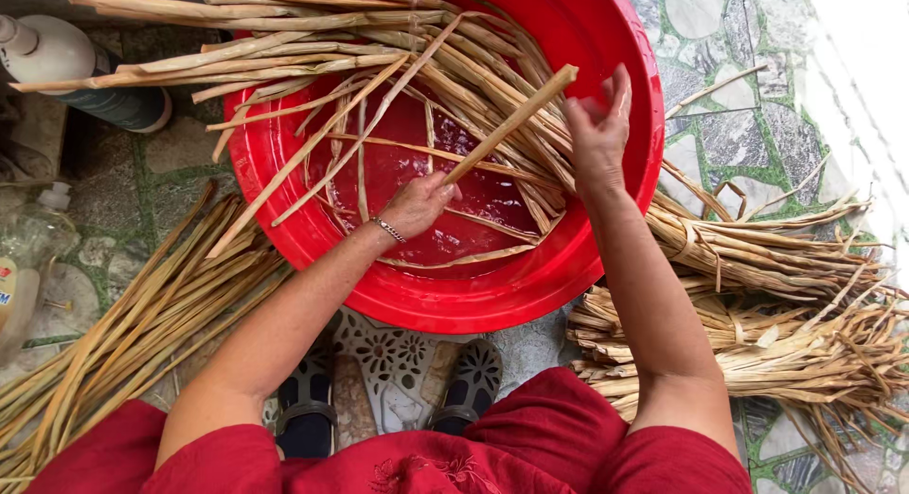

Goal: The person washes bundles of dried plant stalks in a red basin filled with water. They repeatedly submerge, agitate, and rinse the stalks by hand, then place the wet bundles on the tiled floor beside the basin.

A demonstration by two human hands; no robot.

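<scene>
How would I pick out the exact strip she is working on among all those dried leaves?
Find the big red basin in the middle. Over its right half, one pale dried strip slants up, pinched low by the left hand and near its top by the right hand. Unlike the soaking strips, it is lifted clear.

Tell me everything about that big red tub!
The big round red plastic tub sits on the stone-paved floor, right in front of the person's feet. It looks smooth, shiny and wet inside, and its top edge runs out of the picture. Long tan dried reed strips lie across and inside it. The left hand and right hand reach into it, holding one tan strip between them.
</scene>
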